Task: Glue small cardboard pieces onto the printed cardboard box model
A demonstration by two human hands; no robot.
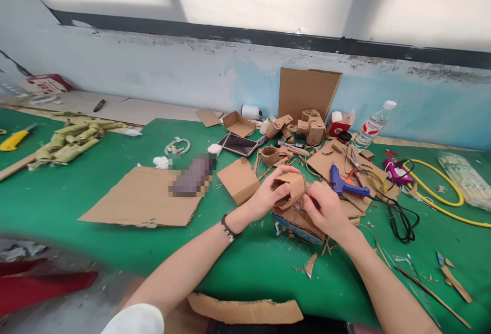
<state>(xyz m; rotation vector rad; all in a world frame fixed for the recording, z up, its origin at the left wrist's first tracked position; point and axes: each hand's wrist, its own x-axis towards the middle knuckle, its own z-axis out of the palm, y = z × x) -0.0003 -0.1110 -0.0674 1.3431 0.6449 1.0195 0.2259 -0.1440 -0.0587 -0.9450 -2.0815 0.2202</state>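
Both hands meet above the green table (69,196) near its middle. My left hand (264,196) is closed round a small curved cardboard piece (290,186), fingers over its top and thumb underneath. My right hand (326,208) is closed against the right end of the same piece. A dark bracelet circles my left wrist. Under the hands lies a flat cardboard box with a blue edge (297,224). A blue hot glue gun (343,183) rests just right of my right hand, with its black cord trailing off.
A large cardboard sheet (143,198) lies to the left, a smaller one (238,180) beside my left hand. Behind are a tablet (238,145), cardboard models (311,127), scissors (356,162), a water bottle (372,125), a yellow hose (441,191) and rolled green-brown tubes (69,142).
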